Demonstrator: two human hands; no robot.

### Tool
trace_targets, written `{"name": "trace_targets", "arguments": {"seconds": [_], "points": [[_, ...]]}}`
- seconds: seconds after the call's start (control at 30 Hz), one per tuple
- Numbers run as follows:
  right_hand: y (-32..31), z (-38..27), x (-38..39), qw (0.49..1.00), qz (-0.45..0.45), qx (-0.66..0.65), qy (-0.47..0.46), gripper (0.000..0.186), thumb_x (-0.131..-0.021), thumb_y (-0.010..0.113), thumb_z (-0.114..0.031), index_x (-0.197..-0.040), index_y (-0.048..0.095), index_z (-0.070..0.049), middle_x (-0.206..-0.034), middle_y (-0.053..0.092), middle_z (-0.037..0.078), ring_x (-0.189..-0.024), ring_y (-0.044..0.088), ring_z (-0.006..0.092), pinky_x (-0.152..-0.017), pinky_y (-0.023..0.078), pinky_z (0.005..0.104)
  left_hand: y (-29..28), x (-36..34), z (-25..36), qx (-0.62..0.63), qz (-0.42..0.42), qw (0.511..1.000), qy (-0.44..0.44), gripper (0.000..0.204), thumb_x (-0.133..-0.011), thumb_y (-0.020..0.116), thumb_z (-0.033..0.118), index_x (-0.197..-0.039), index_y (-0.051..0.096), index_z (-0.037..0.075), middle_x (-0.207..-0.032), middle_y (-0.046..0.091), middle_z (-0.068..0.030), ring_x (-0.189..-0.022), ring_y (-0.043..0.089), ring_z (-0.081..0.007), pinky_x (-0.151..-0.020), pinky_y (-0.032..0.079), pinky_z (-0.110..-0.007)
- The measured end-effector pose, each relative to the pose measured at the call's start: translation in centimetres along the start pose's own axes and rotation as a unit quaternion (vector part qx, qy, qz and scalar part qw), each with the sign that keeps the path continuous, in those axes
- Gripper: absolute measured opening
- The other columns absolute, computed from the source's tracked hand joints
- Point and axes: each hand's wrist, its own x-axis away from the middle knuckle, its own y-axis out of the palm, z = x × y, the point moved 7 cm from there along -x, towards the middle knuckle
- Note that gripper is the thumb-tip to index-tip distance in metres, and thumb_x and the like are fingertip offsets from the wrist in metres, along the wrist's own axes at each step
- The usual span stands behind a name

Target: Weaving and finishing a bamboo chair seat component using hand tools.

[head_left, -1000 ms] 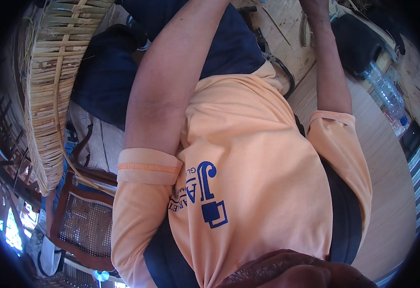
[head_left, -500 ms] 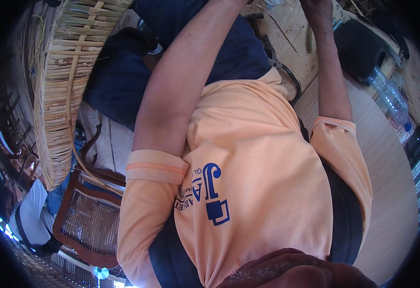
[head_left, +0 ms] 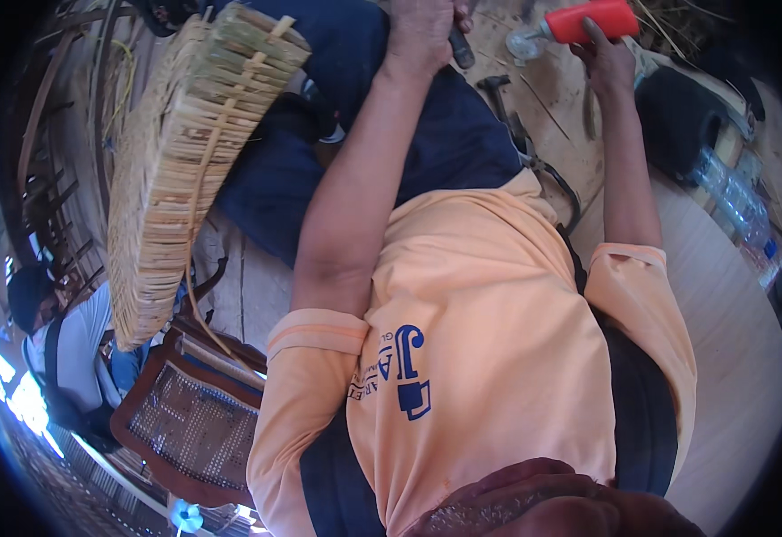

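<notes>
At the top middle my left hand (head_left: 418,40) is closed, with the end of a dark, rod-like handle (head_left: 461,49) jutting out below its fingers. The rest of that tool is out of sight past the upper edge. Farther right, my right hand (head_left: 607,64) has its fingers against a red squeeze bottle (head_left: 592,21) lying sideways, its narrow tip pointing left. Close to that tip is a small clear plastic piece (head_left: 525,45) whose kind I cannot make out.
A woven cane panel (head_left: 167,188) stands on the left, above a wooden chair with cane mesh (head_left: 190,416). Another person (head_left: 73,358) sits beyond. A hammer-like tool (head_left: 497,88) lies on the floorboards near my leg. At right are a black bag-like thing (head_left: 677,112) and clear bottle (head_left: 735,201).
Both hands have come lower into view, and the red bottle and dark handle now show. The whole view has shifted, with the cane panel and chair farther right.
</notes>
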Motion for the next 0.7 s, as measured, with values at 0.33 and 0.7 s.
{"name": "trace_targets", "arguments": {"seconds": [0.33, 0.7], "points": [[-3.2, 6.4, -1.4, 0.929, -0.105, -0.281, 0.216, 0.062, -0.089, 0.060, -0.034, -0.135, 0.036, 0.002, -0.133, 0.046, 0.017, -0.123, 0.045, 0.0310, -0.105, 0.038, 0.0418, 0.1, 0.7, -1.5, 0.062, 0.018, 0.998, -0.024, 0.019, -0.086, 0.058, 0.026, -0.079, 0.059, 0.009, -0.064, 0.053, -0.0004, -0.044, 0.049, -0.0096, -0.035, 0.040, -0.026], [1.0, -4.5, -1.3, 0.973, -0.156, 0.020, 0.170, 0.049, -0.083, 0.068, -0.032, -0.117, 0.052, -0.002, -0.104, 0.063, 0.007, -0.091, 0.062, 0.0202, -0.082, 0.050, 0.0358, -2.9, 0.6, 0.2, 0.128, -0.047, 0.985, -0.102, 0.025, -0.085, 0.062, 0.030, -0.094, 0.064, 0.007, -0.086, 0.063, -0.0026, -0.052, 0.044, -0.0071, -0.048, 0.040, -0.024]]}}
